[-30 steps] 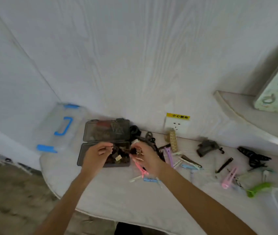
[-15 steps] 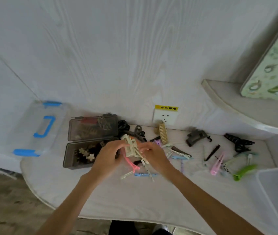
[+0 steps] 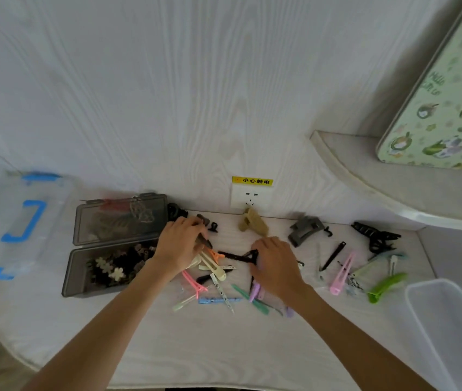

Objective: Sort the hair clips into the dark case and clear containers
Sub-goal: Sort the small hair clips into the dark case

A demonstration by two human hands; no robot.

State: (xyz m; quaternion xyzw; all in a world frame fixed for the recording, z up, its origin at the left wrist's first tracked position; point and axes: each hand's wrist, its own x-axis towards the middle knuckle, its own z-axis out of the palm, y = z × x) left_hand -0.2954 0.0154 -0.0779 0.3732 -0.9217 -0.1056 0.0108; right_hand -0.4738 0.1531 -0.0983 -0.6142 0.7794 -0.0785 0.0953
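The open dark case lies at the left and holds small flower-shaped and dark clips. My left hand is just right of the case, its fingers curled round a bundle of cream, orange and dark hair clips. My right hand is palm down over the loose pile, with its fingertips pinching a long black clip. Pink, blue and purple clips lie between and below my hands. One clear container with blue latches stands far left. Another clear container is at the right.
Along the wall lie a tan claw clip, a grey claw clip and a black claw clip. A pink clip and a green clip lie right of my right hand. A wall socket sits behind them, and a shelf juts out at the right.
My hands have moved apart. Both held a cream clip together before. Now the left grips a bundle by the case, and the right has dropped onto the pile at a black clip.
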